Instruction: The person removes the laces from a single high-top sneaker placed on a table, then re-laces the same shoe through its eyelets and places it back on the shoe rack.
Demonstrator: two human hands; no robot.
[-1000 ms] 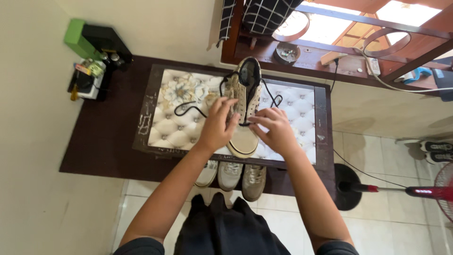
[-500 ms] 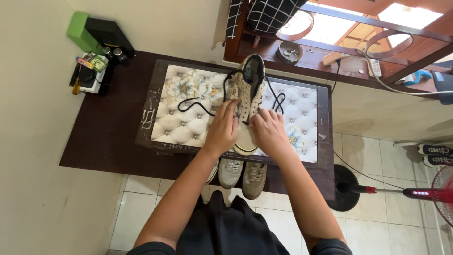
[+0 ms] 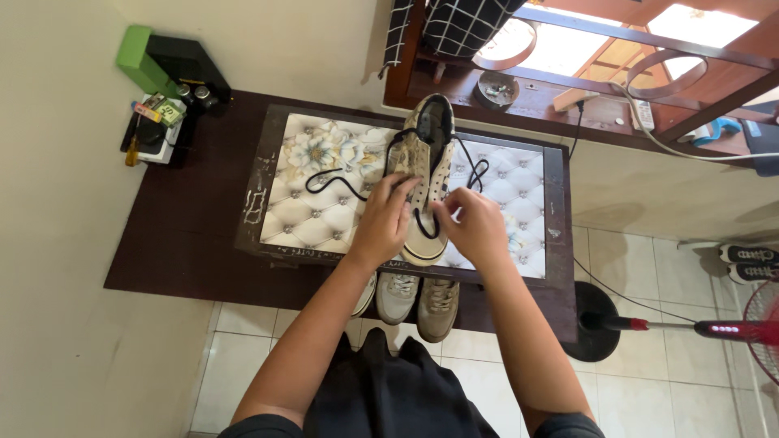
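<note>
A cream low-top sneaker (image 3: 425,158) with black laces lies on a low table (image 3: 324,207) whose top has a tufted floral pattern. Its toe points toward me. My left hand (image 3: 381,223) rests on the shoe's left side, fingers on the eyelet flap. On the right side of the shoe, my right hand (image 3: 475,227) pinches the black lace (image 3: 422,223), which loops over the toe area. Loose lace ends trail left (image 3: 329,182) and right (image 3: 479,170) across the tabletop.
Several shoes (image 3: 414,300) stand on the floor under the table's near edge. A green and black box (image 3: 158,65) and small items sit at the far left. A wooden window ledge (image 3: 568,97) with cables runs behind. A fan stand (image 3: 649,326) lies at the right.
My right hand has pulled back to the right with the lace pinched, drawing a loop across the shoe. My left hand has stayed on the shoe's left side.
</note>
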